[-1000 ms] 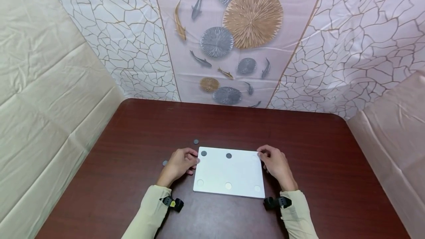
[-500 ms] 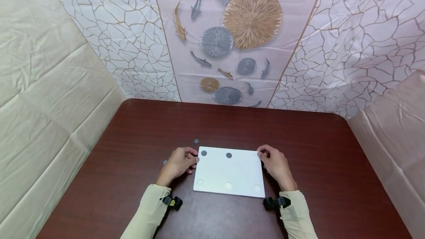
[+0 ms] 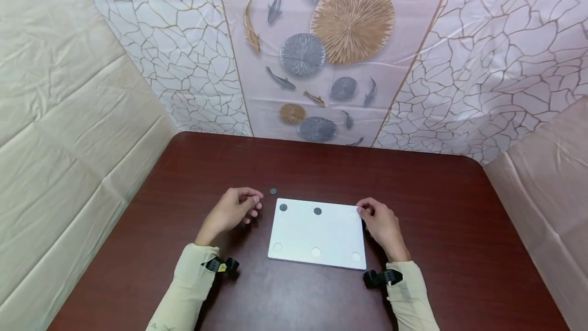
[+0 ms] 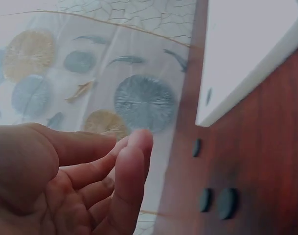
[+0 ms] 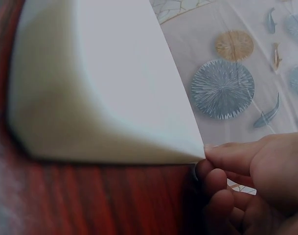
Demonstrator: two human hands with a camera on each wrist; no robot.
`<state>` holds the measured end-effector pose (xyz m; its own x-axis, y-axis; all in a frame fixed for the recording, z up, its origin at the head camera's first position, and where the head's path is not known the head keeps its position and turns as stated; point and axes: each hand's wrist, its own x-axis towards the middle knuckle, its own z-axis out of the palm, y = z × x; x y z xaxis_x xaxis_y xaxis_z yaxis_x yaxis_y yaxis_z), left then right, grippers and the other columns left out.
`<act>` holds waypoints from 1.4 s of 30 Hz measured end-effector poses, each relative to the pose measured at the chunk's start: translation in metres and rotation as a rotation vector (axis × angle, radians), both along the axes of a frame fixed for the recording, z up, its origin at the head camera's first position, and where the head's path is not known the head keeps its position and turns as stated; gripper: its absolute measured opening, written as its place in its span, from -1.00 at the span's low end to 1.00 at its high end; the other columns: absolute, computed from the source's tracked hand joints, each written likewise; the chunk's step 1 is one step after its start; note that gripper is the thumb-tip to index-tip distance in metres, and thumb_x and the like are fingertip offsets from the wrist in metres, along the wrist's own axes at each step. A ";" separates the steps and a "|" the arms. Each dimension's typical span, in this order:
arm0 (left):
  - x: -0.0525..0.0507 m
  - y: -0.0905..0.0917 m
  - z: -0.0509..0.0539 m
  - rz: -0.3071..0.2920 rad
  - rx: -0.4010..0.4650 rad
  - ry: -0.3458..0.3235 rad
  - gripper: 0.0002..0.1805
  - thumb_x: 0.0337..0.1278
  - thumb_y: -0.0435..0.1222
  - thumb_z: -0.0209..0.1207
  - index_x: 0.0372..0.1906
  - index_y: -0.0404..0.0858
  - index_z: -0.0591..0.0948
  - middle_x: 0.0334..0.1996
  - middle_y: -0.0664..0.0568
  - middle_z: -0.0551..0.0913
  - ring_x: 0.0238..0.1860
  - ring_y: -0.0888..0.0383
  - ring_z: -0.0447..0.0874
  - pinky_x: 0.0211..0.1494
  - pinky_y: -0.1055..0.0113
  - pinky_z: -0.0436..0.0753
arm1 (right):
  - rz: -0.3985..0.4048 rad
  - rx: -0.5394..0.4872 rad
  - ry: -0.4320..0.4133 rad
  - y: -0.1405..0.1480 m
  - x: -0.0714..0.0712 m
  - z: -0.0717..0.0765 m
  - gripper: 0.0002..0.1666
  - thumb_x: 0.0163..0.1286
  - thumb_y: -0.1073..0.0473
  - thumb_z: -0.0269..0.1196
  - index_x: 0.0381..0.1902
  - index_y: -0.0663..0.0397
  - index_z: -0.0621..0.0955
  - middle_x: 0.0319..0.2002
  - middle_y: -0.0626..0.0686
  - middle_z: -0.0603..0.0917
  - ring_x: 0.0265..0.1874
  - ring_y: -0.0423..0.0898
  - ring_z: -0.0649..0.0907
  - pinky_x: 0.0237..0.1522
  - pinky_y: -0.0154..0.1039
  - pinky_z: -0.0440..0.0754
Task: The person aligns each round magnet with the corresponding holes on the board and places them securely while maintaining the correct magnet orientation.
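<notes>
A white rectangular board (image 3: 317,231) lies on the table, with round recesses near its edges. Two dark discs (image 3: 283,207) sit in recesses along its far edge; the near-edge recesses look pale. My right hand (image 3: 381,223) pinches the board's far right corner between thumb and fingers, as the right wrist view (image 5: 246,181) also shows. Left of the board, my left hand (image 3: 231,211) hovers apart from it, fingers loosely bent, nothing visible between them. Beyond its fingertips a loose dark disc (image 3: 273,191) rests on the table. The left wrist view has more loose discs (image 4: 228,203).
A dark reddish-brown table (image 3: 294,300) spans the area. Patterned cloth (image 3: 344,65) hangs behind its far edge. Pale cloth walls (image 3: 69,116) border it on the left and right.
My left hand has let go of the board's left edge and moved left and away from me. The right hand still holds its corner, and the board stays about where it was.
</notes>
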<state>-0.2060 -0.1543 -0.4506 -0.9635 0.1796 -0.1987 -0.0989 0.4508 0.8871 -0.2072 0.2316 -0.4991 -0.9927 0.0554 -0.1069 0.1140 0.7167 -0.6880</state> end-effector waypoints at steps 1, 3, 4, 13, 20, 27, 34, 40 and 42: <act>0.000 -0.002 0.003 -0.005 -0.007 0.011 -0.73 0.61 -0.34 0.11 0.17 -0.40 0.67 -0.19 -0.24 0.75 -0.31 -0.04 0.73 -0.29 0.18 0.76 | 0.000 0.003 0.004 0.000 0.000 0.000 -0.77 0.65 0.08 0.19 0.06 0.02 0.70 -0.36 0.01 0.61 -0.55 -0.08 0.54 -0.41 -0.16 0.43; 0.001 -0.005 0.008 -0.012 -0.034 0.037 -0.73 0.61 -0.34 0.11 0.17 -0.38 0.67 -0.18 -0.25 0.74 -0.32 0.01 0.71 -0.27 0.13 0.76 | -0.001 0.007 0.008 0.000 -0.001 -0.001 -0.77 0.65 0.08 0.19 0.06 0.02 0.70 -0.37 0.01 0.60 -0.55 -0.08 0.53 -0.39 -0.16 0.41; 0.002 -0.007 0.010 -0.011 -0.050 0.045 -0.73 0.62 -0.33 0.11 0.18 -0.38 0.67 -0.17 -0.25 0.74 -0.34 0.04 0.70 -0.26 0.11 0.76 | -0.002 0.008 0.009 0.000 -0.001 -0.001 -0.77 0.65 0.08 0.19 0.06 0.02 0.70 -0.37 0.00 0.60 -0.54 -0.08 0.53 -0.39 -0.16 0.41; 0.015 -0.026 0.014 0.033 -0.153 0.086 -0.75 0.55 -0.32 0.19 0.16 -0.31 0.70 -0.29 -0.18 0.75 -0.29 -0.16 0.72 -0.24 0.11 0.71 | -0.021 -0.003 -0.004 0.000 0.000 -0.002 -0.76 0.65 0.07 0.18 0.07 0.02 0.70 -0.37 0.00 0.61 -0.54 -0.07 0.55 -0.37 -0.15 0.41; 0.020 -0.034 0.004 0.052 -0.199 0.101 -0.72 0.49 -0.34 0.23 0.18 -0.30 0.70 -0.23 -0.17 0.76 -0.38 -0.12 0.71 -0.34 0.21 0.68 | -0.034 -0.010 -0.007 0.000 0.000 -0.001 -0.76 0.64 0.06 0.19 0.06 0.02 0.71 -0.37 0.00 0.60 -0.53 -0.07 0.55 -0.38 -0.16 0.43; 0.027 -0.039 -0.010 0.114 -0.242 0.071 -0.71 0.46 -0.33 0.27 0.18 -0.26 0.71 -0.21 -0.06 0.77 -0.49 0.02 0.68 -0.37 0.23 0.64 | -0.036 0.000 0.001 -0.001 0.000 -0.002 -0.75 0.64 0.04 0.19 0.06 0.02 0.71 -0.38 -0.02 0.59 -0.54 -0.08 0.53 -0.36 -0.15 0.40; 0.029 -0.044 -0.016 0.166 -0.353 0.075 -0.75 0.45 -0.30 0.29 0.13 -0.20 0.75 -0.22 0.04 0.76 -0.46 0.12 0.61 -0.35 0.23 0.57 | -0.043 -0.012 0.004 0.000 0.000 -0.002 -0.76 0.63 0.05 0.20 0.05 0.01 0.71 -0.38 -0.02 0.61 -0.55 -0.09 0.56 -0.37 -0.15 0.42; 0.030 -0.048 -0.018 0.177 -0.498 0.063 -0.76 0.43 -0.22 0.31 0.09 -0.12 0.78 -0.22 0.07 0.78 -0.41 0.10 0.56 -0.35 0.22 0.44 | -0.038 -0.014 0.011 0.000 0.001 -0.002 -0.76 0.63 0.05 0.20 0.05 0.01 0.71 -0.39 -0.02 0.59 -0.55 -0.09 0.55 -0.34 -0.15 0.41; 0.031 -0.048 -0.018 0.180 -0.509 0.049 -0.76 0.42 -0.21 0.33 0.09 -0.13 0.77 -0.24 0.05 0.77 -0.47 0.07 0.51 -0.42 0.22 0.40 | -0.043 -0.016 0.006 -0.001 0.001 -0.002 -0.76 0.63 0.05 0.20 0.05 0.01 0.71 -0.38 -0.02 0.60 -0.54 -0.09 0.55 -0.35 -0.15 0.41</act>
